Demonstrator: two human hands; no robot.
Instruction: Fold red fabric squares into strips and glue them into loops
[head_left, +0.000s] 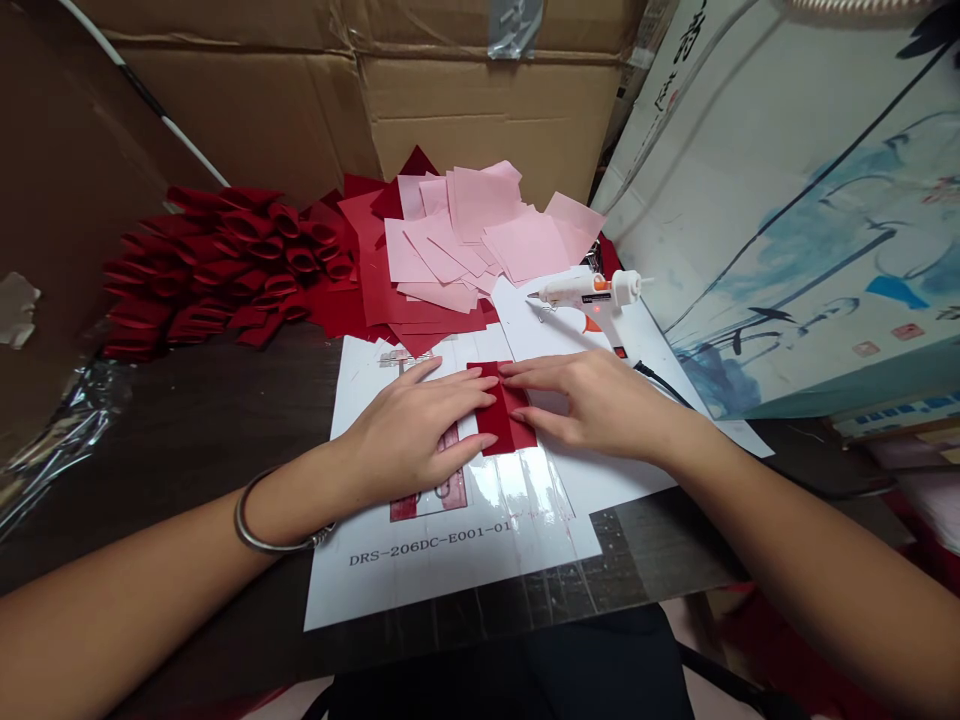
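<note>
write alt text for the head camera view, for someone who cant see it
The left hand and right hand press a folded dark red piece onto a printed white sheet. A metal bangle circles the left wrist. Beyond lie a white hot glue gun, loose pink and red squares and rows of folded red pieces.

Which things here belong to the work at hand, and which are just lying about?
In hand:
left hand, right hand, folded dark-red square, glossy white printed sheet

Lying about:
white plastic glue gun, loose pink squares, heap of folded red pieces, brown cardboard carton
</note>
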